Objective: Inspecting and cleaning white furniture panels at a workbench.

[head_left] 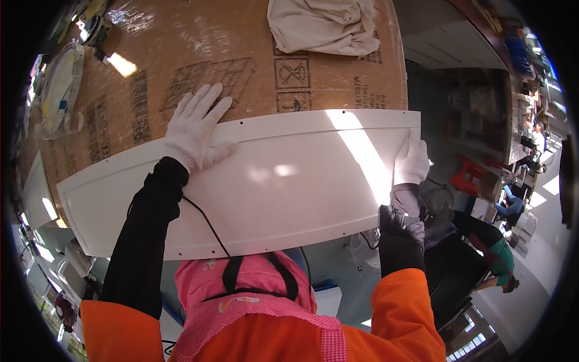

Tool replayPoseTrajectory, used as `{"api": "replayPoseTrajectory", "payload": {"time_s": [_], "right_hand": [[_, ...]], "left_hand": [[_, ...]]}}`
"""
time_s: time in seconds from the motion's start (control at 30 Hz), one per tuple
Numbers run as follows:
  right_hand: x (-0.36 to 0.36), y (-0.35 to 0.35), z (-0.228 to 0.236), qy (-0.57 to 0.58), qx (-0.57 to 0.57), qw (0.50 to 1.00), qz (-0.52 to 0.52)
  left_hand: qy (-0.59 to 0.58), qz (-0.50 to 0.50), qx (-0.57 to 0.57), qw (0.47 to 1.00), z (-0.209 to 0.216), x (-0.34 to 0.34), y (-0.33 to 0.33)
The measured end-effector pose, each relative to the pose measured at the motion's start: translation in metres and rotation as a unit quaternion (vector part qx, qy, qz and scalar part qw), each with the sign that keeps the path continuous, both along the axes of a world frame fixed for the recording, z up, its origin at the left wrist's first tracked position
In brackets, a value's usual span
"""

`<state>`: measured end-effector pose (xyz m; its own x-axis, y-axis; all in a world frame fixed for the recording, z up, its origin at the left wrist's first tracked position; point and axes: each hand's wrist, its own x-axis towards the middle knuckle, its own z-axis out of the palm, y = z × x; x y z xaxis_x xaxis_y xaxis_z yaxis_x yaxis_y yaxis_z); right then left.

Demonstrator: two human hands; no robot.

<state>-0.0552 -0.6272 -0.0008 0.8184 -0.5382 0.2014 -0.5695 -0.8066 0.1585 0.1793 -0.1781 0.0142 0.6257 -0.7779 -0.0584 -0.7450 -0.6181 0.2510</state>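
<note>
A long white panel [289, 199] with a raised rim and small holes along its edges lies across the near side of a cardboard-covered surface, its near part reaching out toward my body. My left hand [194, 130], in a white knitted glove, rests flat with its fingers spread over the panel's far edge and onto the cardboard [241, 72]. At the panel's right end, my right hand [412, 160], gloved alike, is closed around the short edge; its fingertips are partly hidden. Sunlight falls in a bright stripe beside that hand.
A crumpled beige cloth [322, 24] lies at the far side of the cardboard. To the left are a large roll of clear tape [62, 90] and a smaller dark roll [95, 30]. A fan [437, 205] and a red stool [467, 176] stand right; a person in green [500, 259] bends beyond.
</note>
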Motion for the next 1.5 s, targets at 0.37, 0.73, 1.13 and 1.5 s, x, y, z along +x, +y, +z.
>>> {"api": "replayPoseTrajectory", "payload": {"time_s": [0.37,0.73,1.13,1.5], "right_hand": [[-0.064,0.031,-0.015,-0.137,0.040,0.989,-0.025],[0.006,0.018,0.029,0.170,-0.056,0.983,-0.043],[-0.057,0.025,0.051,0.235,0.100,0.965,-0.053],[-0.149,0.058,0.074,0.312,0.092,0.945,-0.032]], "left_hand": [[0.003,-0.006,-0.010,1.000,0.003,0.001,0.000],[-0.001,-0.002,-0.009,1.000,0.003,0.001,0.002],[0.004,0.003,-0.004,1.000,0.003,0.000,0.001],[0.001,0.004,0.007,1.000,0.001,0.001,0.000]]}}
